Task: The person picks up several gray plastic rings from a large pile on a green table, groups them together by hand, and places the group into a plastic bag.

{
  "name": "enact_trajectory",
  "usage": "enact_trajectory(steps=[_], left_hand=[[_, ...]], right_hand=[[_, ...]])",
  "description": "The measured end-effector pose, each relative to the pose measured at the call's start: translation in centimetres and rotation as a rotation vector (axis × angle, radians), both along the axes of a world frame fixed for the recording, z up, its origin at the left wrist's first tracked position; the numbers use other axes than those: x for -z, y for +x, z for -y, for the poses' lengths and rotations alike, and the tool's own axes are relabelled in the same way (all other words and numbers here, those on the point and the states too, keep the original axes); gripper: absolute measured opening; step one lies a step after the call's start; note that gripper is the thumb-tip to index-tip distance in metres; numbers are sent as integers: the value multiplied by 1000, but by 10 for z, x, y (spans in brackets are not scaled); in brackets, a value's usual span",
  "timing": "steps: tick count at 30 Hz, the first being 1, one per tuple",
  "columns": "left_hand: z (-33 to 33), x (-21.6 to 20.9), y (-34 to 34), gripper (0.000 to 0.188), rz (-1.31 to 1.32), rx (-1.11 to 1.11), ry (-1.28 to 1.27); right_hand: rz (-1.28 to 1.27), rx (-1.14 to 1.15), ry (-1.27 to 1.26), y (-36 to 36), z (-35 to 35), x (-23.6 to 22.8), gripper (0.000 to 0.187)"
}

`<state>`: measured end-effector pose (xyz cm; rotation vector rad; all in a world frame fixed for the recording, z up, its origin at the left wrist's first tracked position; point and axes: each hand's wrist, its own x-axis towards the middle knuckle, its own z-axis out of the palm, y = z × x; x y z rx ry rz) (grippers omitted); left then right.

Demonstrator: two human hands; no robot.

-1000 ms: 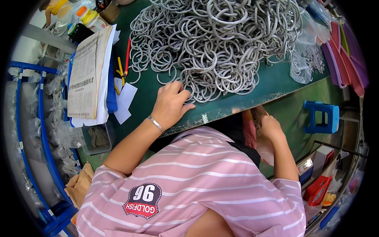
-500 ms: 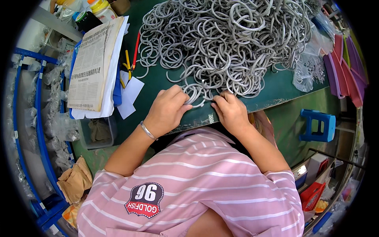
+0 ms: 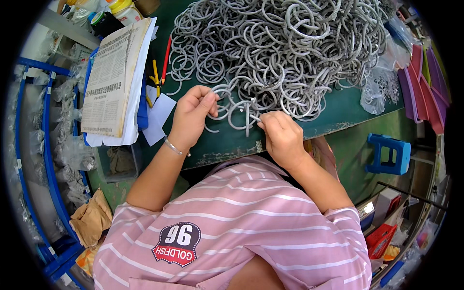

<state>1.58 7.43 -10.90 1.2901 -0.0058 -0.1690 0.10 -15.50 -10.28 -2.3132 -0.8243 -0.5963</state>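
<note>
- Left hand (image 3: 191, 116) pinched shut on a grey open ring (image 3: 223, 96), near the front edge of the green table (image 3: 338, 108).
- Right hand (image 3: 280, 135) closed on a second ring (image 3: 245, 116), just beside the first.
- Heaped behind both: a tangled pile of grey rings (image 3: 280, 48).
- Toward the table's left edge: a folded newspaper (image 3: 113, 77), a red pencil (image 3: 166, 58).

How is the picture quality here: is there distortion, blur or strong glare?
Head view: fisheye bends the table edge and blue rack toward a black rim; light is even, shadows soft; both hands, left and right, and the grey rings look sharp; no strong glare.
</note>
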Motion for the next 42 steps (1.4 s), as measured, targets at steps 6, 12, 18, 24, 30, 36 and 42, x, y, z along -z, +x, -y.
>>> enact_trajectory(steps=[6,12,18,24,30,36,42], left_hand=[[-5,16,10,23,27,-119,814],[19,-12,-2,22,747,-184,976],[47,5,-16,36,544,107,1012],[37,4,-15,31,692,297,1063],[17,10,-14,20,759,444,944],[18,-22,-6,13,856,169,843],[33,-14,-4,9,476,46,754]], right_hand=[[0,-9,-50,-2,2,-18,17],[-201,47,-267,11,-9,-19,14],[-218,75,-268,9,-11,-30,8],[-213,109,-374,1,1,-23,13],[-122,23,-97,-17,36,7,20],[-237,205,271,-27,54,0,9],[-246,97,172,-20,41,-1,16]])
